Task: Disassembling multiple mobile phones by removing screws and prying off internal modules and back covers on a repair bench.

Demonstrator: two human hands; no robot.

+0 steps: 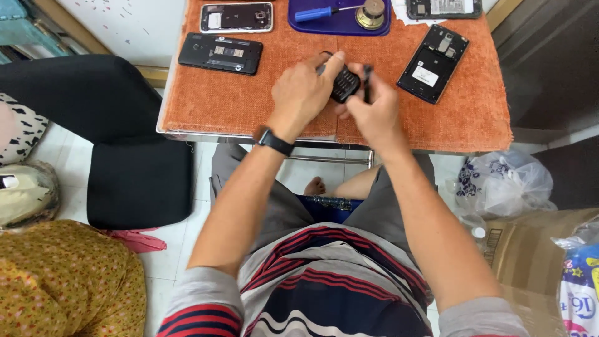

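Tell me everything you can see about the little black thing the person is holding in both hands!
The small black phone is a keypad handset, plastic by its look, with rows of tiny keys showing. It is tilted and held just above the orange cloth. The left hand wraps its left end, thumb across the top; the right hand pinches its right end, by a thin dark part standing upright. Much is hidden by fingers.

A: Small dark keypad device (345, 84) — status?
B: Mostly covered by left hand (302, 93) and right hand (374, 109); lower part not visible. Thin dark piece (367, 81) at right fingers: too small to ID.
A: Top edge?
B: Purple tray (340, 24) and top-right opened phone (444, 8) both cut off by frame. Phone internals: detail too fine to read.
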